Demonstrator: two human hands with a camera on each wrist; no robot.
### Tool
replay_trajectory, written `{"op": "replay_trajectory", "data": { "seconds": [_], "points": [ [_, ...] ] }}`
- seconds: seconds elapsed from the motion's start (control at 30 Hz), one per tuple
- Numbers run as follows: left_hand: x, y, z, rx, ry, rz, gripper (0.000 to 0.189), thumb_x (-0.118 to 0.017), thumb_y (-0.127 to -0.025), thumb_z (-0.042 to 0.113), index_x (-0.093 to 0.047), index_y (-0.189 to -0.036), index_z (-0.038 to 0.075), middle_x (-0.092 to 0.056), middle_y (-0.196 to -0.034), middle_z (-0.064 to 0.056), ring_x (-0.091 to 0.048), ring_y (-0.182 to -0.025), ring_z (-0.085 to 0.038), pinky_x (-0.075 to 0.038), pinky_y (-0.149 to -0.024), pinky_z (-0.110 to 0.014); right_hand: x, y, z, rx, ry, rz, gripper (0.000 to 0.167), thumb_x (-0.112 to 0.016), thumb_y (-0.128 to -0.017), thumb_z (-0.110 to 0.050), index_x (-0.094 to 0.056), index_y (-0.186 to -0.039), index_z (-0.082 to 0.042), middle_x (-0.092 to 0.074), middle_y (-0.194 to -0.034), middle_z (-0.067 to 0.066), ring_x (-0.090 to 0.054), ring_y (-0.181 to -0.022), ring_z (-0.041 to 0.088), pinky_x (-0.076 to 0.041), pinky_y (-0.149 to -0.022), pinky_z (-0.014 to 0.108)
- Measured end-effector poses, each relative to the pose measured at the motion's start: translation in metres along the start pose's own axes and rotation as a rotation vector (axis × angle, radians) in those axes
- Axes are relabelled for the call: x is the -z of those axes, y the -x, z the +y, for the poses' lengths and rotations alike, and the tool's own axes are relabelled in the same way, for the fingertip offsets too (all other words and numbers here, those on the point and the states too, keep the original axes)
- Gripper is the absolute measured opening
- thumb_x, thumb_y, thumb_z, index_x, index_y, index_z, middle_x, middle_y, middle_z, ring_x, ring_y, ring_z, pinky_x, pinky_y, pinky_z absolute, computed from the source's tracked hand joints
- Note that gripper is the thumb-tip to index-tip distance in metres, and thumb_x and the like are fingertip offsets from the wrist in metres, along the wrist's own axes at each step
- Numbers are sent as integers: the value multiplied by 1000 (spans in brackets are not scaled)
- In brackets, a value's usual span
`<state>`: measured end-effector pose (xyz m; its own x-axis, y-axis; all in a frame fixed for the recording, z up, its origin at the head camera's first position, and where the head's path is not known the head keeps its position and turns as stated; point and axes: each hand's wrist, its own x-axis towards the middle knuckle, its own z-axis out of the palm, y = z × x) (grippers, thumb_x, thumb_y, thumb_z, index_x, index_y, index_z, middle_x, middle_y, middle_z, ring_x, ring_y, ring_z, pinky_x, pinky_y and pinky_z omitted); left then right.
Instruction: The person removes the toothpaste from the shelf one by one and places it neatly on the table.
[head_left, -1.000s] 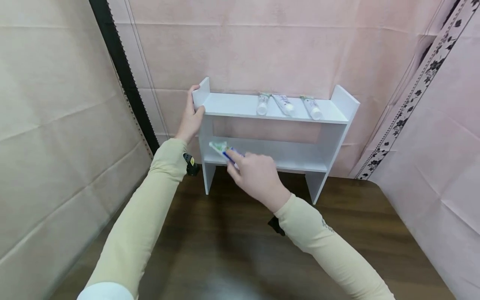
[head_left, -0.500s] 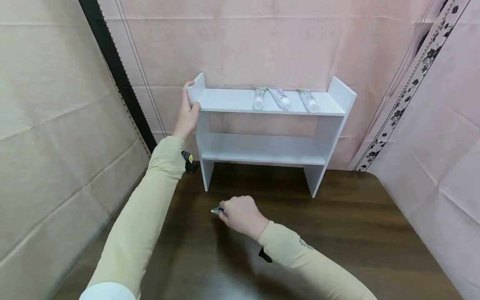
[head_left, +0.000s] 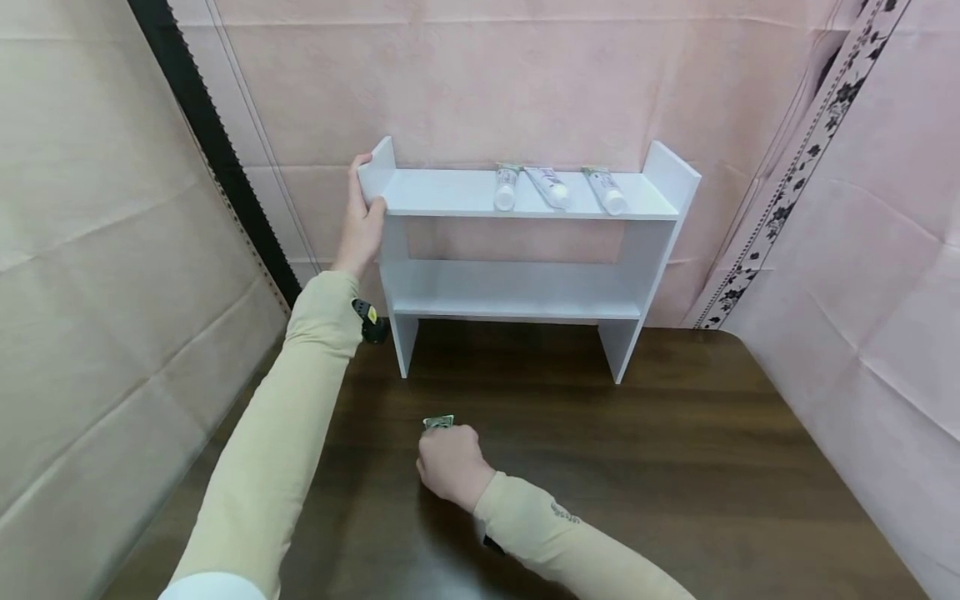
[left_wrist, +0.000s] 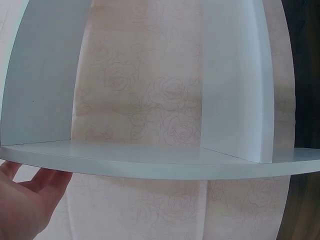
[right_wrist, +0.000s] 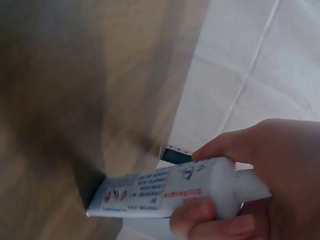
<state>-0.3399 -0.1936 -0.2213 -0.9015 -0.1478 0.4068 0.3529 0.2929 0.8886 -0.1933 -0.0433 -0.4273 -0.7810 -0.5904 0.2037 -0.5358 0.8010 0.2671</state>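
Observation:
My left hand (head_left: 362, 221) grips the upper left side panel of a white two-tier shelf (head_left: 517, 308). In the left wrist view, the fingers of my left hand (left_wrist: 30, 200) rest at the panel's edge. Low over the brown tabletop, my right hand (head_left: 452, 465) holds a toothpaste tube (head_left: 438, 422), of which only the greenish flat end shows from the head. The right wrist view shows that toothpaste tube (right_wrist: 155, 190) with blue and red print, its cap end within the fingers. Several similar tubes, including a white one (head_left: 506, 188), lie on the top shelf.
A brown wooden table (head_left: 637, 483) stretches in front of the shelf. Pink patterned cloth (head_left: 525, 75) hangs behind it, and pale cloth walls (head_left: 97, 250) close in the left and right sides.
My right hand has come down from in front of the lower shelf toward the table front with the tube, turning it so its flat end points away. The left hand keeps its grip.

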Motion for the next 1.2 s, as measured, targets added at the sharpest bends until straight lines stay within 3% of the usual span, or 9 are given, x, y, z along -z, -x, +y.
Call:
{"op": "replay_trajectory", "data": {
  "seconds": [0.17,0.3,0.57,0.83,0.97,1.13,1.2],
  "points": [
    [2,-3,-4,5,-15,0,60,-29,-97,6,-17,-150,31,-22,-158,-6,-34,-128,-20,-31,-104,-37,-3,4,-15,-37,-6,-73,42,-61,-89,-43,-70,-112,-10,-72,-72,-1,-53,-47,10,-37,-38,28],
    [2,-14,-15,-9,-4,1,59,-30,-97,7,-18,-149,34,-24,-156,-4,-35,-125,-18,-32,-101,-35,-10,5,-22,-51,16,-152,49,-60,-90,-46,-65,-125,-13,-75,-82,0,-51,-45,11,-39,-39,27],
    [1,-31,-33,-39,-7,35,59,-29,-98,10,-19,-147,42,-25,-155,1,-36,-123,-13,-32,-99,-32,-32,7,-34,10,192,-180,50,-60,-90,-38,-59,-133,-12,-73,-74,-3,-47,-44,5,-40,-41,23],
    [2,-29,-38,-20,-37,42,58,-30,-99,11,-18,-147,42,-24,-157,1,-36,-128,-15,-32,-102,-34,-39,11,-43,92,303,-209,51,-59,-91,-39,-55,-136,-15,-71,-111,-8,-43,-45,2,-38,-42,20],
    [2,-28,-38,-26,-37,46,59,-30,-99,10,-19,-148,40,-25,-156,1,-37,-126,-15,-33,-99,-33,-38,12,-43,108,319,-205,51,-58,-92,-39,-55,-137,-14,-70,-116,-9,-44,-45,2,-38,-41,20],
    [0,-28,-37,-52,-47,57,60,-31,-98,9,-20,-148,38,-28,-154,-1,-39,-119,-16,-34,-92,-29,-39,11,-38,129,309,-193,51,-58,-92,-39,-56,-136,-14,-74,-102,-8,-45,-44,3,-39,-41,22],
    [-1,-29,-36,-67,-40,64,60,-31,-97,8,-21,-148,37,-31,-151,-3,-40,-114,-17,-34,-87,-28,-38,10,-33,115,238,-199,53,-58,-92,-43,-56,-136,-13,-74,-87,-7,-47,-44,4,-40,-40,23]
  ]
}}
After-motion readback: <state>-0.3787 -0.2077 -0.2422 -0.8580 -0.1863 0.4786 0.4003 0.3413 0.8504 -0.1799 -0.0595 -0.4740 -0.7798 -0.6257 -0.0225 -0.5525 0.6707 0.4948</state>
